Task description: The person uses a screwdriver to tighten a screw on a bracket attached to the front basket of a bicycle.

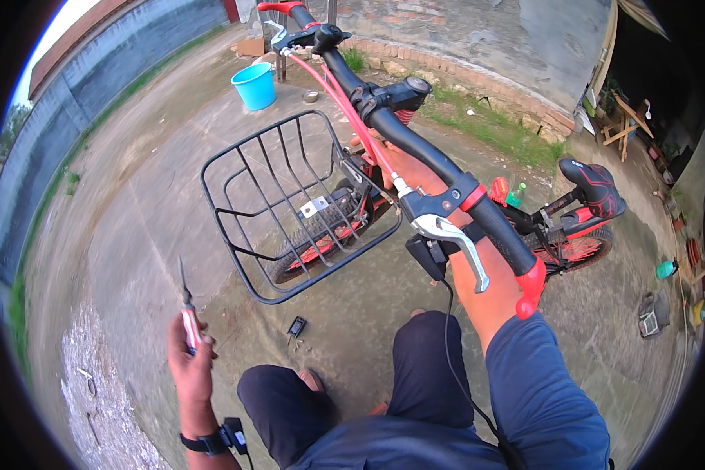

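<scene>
Seeing the left hand (192, 370)?
Yep, fingers wrap a red-handled tool (189, 319), lower left.
And right hand (419, 174)?
Behind handlebar (415, 146), upper centre; can't tell its fingers. Bicycle (500, 229) spans centre to right.

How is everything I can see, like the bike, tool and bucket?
Red-handled tool: held, tip pointing away
Left hand: closed around it
Right hand: partly hidden behind the handlebar, grip unclear
Bike: upright
Nearer brake lever: not squeezed
Wire basket: in front of the handlebar
Blue bucket: upright
Black device: on the ground
</scene>
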{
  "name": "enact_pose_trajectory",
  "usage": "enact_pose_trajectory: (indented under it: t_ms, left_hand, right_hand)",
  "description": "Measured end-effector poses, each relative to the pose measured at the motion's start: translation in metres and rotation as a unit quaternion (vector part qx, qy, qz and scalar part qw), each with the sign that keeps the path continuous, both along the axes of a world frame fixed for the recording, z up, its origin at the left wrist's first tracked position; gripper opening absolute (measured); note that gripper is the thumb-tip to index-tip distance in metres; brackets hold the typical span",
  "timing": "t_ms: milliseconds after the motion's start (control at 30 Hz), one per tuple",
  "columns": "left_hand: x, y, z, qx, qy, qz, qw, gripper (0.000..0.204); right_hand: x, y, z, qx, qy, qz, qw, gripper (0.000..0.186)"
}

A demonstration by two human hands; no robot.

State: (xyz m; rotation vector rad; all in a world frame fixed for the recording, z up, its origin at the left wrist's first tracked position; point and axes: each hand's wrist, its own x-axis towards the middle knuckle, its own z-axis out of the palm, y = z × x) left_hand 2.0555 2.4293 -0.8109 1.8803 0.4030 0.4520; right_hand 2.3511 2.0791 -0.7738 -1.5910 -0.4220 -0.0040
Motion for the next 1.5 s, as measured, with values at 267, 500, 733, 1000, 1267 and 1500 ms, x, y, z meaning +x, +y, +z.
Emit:
enact_pose_trajectory:
  t_ms: [267, 500, 733, 1000, 1267, 1500]
  left_hand:
    - [0.042, -0.021, 0.103, 0.372, -0.092, -0.110, 0.917, 0.052]
    - [0.127, -0.091, 0.119, 0.565, -0.113, -0.199, 0.793, 0.040]
    - [0.171, -0.106, 0.090, 0.579, -0.061, -0.190, 0.791, 0.037]
    - [0.177, -0.105, 0.083, 0.573, -0.073, -0.194, 0.793, 0.036]
    - [0.183, -0.099, 0.076, 0.593, -0.087, -0.183, 0.779, 0.038]
    - [0.188, -0.096, 0.069, 0.593, -0.094, -0.173, 0.781, 0.037]
  right_hand:
    - [-0.001, 0.019, 0.001, -0.048, -0.084, -0.002, 0.995, 0.034]
    - [0.000, -0.005, 0.020, -0.116, -0.149, -0.021, 0.982, 0.038]
    - [0.000, -0.012, 0.019, -0.171, -0.134, 0.015, 0.976, 0.042]
    - [0.021, -0.014, -0.001, -0.113, -0.132, 0.060, 0.983, 0.042]
    - [0.007, -0.008, 0.010, -0.134, -0.049, 0.041, 0.989, 0.039]
    - [-0.002, -0.004, 0.016, -0.158, -0.074, 0.025, 0.984, 0.039]
